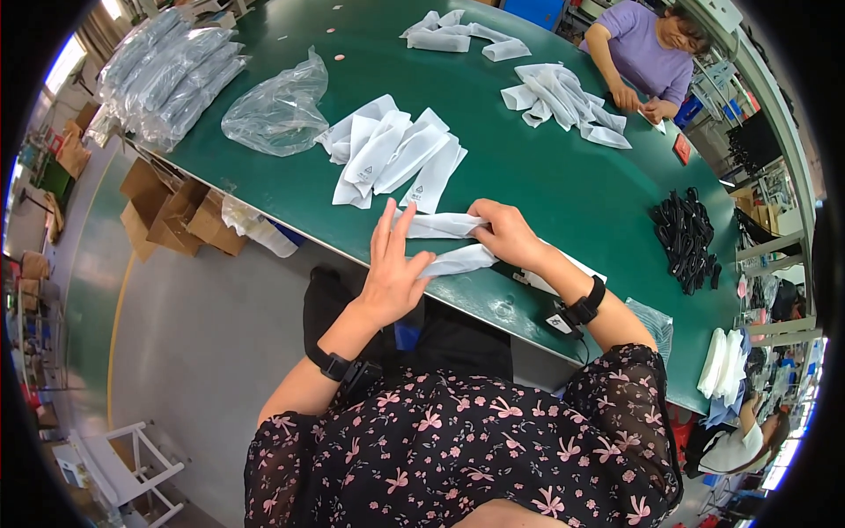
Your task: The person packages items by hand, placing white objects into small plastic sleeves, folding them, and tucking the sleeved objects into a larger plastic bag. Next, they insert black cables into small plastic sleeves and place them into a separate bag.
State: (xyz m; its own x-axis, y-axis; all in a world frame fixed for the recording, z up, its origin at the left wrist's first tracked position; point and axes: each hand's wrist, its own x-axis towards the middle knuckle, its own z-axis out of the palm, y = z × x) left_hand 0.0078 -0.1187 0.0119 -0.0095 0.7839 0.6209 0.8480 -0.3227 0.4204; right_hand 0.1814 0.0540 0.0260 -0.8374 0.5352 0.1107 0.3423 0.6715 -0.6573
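My left hand [385,280] has its thumb and forefinger closed at the near end of a flat white sleeve [464,260]. Its other fingers stretch up beside a second white sleeve [437,225]. That upper sleeve's right end is pinched in my right hand [509,233]. Both sleeves lie at a slant over the green table's near edge, and whatever is inside them is hidden. Just beyond my hands is a fanned pile of similar white sleeves [387,150] with small dark print. Under my right forearm, a dark item with a white plug-like end [558,324] is partly covered.
On the green table [290,189] are a crumpled clear bag [280,107], stacked bagged bundles [172,75], more white sleeves [563,99] and black coiled cables [683,238]. A co-worker in purple [641,48] works across the table. Cardboard boxes [180,211] stand below its left edge.
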